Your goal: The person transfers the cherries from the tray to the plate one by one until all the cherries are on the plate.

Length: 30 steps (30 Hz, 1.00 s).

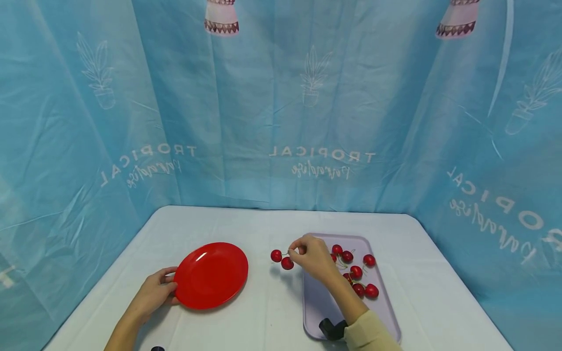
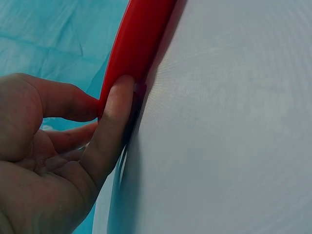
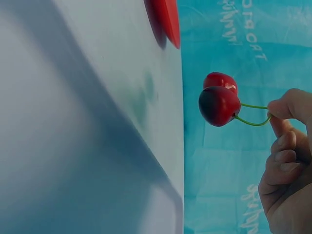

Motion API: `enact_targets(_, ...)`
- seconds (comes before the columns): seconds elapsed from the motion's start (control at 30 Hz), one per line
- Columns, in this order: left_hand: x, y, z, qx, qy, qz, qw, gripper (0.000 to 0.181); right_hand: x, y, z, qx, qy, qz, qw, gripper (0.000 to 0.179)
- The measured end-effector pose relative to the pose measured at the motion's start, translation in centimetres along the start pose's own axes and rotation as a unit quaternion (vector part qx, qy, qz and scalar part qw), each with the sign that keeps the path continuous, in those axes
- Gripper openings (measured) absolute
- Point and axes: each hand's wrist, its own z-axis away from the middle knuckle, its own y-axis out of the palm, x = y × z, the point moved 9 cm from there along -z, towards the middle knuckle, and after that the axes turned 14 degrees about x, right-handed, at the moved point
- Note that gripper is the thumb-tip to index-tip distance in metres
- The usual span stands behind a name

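In the head view my right hand (image 1: pixel 313 256) is between the red plate and the lilac tray's far half, pinching the stems of a pair of cherries (image 1: pixel 282 260) between thumb and fingertip. The two cherries (image 3: pixel 219 105) hang together off the table in the right wrist view, joined by thin green stems. On the left, my left hand (image 1: pixel 153 292) grips the near-left rim of a round red plate (image 1: pixel 211 275). The left wrist view shows fingers (image 2: pixel 114 105) on both sides of that rim. No fruit lies on the plate.
A lilac tray (image 1: pixel 318 312) at the right bears several more cherries (image 1: pixel 356 272), partly hidden by the right forearm. A black wrist device (image 1: pixel 332 329) overlaps its near end. The white table (image 1: pixel 263 312) is bounded by blue printed curtains (image 1: pixel 246 122) at the back and sides.
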Motion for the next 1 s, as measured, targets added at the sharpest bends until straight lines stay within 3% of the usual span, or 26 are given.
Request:
enact_targets(0.3, 0.1, 0.2, 0.0, 0.006, 0.001, 0.015, 0.9999, 0.052, 0.9, 1.0, -0.3, 0.012, -0.025, -0.011, 0.9996, 0.005)
enact_targets(1.0, 0.0, 0.0, 0.0, 0.0, -0.001, -0.006, 1.0, 0.052, 2.7, 3.0, -1.7, 0.028, -0.048, -0.012, 0.9984, 0.007)
